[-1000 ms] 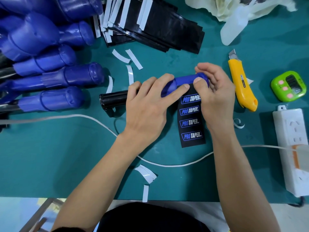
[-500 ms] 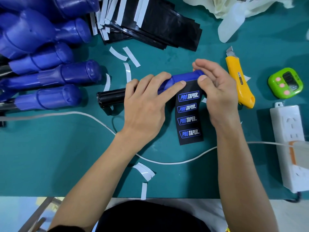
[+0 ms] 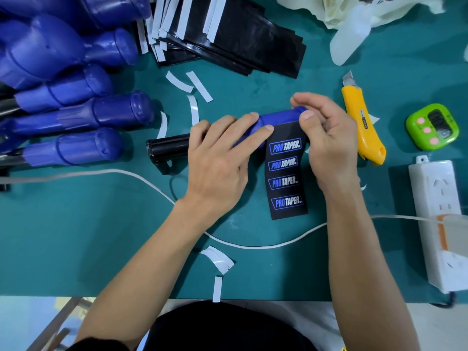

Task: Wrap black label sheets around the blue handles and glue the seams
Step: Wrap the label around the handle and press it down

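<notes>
Teal mat [image 3: 88,236]: blue handle [image 3: 278,117] lies across it under both sets of fingers. Left hand [image 3: 217,160] wraps the handle, index tip at the black label sheet [image 3: 287,178] top corner. Right hand [image 3: 329,145] pinches the handle end, thumb on the sheet edge. The rest of the sheet lies flat below the thumbs.

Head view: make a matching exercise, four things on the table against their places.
Things: 1 yellow plastic utility knife; 2 round green plastic timer; 3 white plastic power strip; 4 black printed label sheet.
Places: A at blue plastic handle, between left hand and right hand; B right edge, nearest the person; C just right of right hand; D directly right of the knife.
Pairs: 1-C, 2-D, 3-B, 4-A.
</notes>
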`<state>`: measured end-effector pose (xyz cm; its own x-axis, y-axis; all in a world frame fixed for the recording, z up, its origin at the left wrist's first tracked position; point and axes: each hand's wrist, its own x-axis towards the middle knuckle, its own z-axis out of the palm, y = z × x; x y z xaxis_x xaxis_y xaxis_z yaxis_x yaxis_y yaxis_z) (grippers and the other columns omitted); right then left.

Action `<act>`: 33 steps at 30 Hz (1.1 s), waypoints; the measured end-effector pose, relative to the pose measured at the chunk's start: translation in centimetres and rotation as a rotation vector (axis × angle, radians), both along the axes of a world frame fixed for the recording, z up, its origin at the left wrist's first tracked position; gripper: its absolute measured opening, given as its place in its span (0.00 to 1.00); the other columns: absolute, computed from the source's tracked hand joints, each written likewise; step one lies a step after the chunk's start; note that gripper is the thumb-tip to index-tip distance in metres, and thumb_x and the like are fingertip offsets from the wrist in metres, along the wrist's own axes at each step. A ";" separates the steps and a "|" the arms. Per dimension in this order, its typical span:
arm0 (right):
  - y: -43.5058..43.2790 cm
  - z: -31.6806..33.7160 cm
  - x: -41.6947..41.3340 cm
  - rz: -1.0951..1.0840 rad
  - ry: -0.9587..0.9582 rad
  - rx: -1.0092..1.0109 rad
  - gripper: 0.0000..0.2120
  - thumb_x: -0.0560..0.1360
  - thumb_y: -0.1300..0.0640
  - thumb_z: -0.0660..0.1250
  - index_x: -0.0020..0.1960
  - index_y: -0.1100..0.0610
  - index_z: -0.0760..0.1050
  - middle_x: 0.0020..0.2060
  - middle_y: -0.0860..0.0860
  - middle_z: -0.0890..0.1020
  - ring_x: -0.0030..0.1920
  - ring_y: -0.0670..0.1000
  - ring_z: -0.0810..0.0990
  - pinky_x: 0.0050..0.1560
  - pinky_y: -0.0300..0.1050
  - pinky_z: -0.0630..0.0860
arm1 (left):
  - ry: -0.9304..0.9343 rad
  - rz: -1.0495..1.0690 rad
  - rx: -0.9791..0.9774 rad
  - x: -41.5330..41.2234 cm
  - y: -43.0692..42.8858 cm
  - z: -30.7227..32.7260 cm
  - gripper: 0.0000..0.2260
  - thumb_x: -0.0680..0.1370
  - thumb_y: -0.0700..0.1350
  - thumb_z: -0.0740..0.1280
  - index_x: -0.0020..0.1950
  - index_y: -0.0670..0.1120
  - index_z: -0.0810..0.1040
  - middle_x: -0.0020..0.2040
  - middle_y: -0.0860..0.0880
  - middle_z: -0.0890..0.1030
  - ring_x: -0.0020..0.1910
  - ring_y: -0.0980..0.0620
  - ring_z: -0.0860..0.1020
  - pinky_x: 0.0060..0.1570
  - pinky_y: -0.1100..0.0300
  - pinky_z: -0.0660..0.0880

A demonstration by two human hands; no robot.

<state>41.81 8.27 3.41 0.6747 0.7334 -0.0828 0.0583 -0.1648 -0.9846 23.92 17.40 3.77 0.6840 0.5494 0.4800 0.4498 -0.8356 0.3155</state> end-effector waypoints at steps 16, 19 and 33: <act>0.4 0.5 -1.3 -0.092 -0.148 -0.085 0.10 0.83 0.60 0.63 0.59 0.51 0.82 0.49 0.41 0.86 0.50 0.44 0.84 0.50 0.41 0.79 | -0.036 0.025 0.035 0.3 -0.3 -0.2 0.19 0.78 0.34 0.68 0.66 0.49 0.84 0.63 0.53 0.84 0.56 0.48 0.79 0.56 0.51 0.67; 0.4 0.6 -1.0 -0.054 -0.134 -0.105 0.11 0.84 0.57 0.63 0.62 0.53 0.82 0.51 0.43 0.86 0.52 0.43 0.84 0.54 0.43 0.79 | 0.020 0.058 -0.040 0.4 0.0 0.0 0.31 0.74 0.38 0.69 0.78 0.47 0.69 0.60 0.53 0.83 0.57 0.49 0.79 0.60 0.54 0.65; 0.2 1.0 -1.8 -0.123 -0.070 -0.109 0.19 0.82 0.53 0.68 0.71 0.58 0.75 0.65 0.49 0.82 0.65 0.44 0.81 0.66 0.43 0.77 | 0.200 0.120 -0.032 -0.3 1.2 0.2 0.19 0.79 0.44 0.72 0.70 0.44 0.79 0.63 0.48 0.82 0.60 0.43 0.79 0.63 0.48 0.67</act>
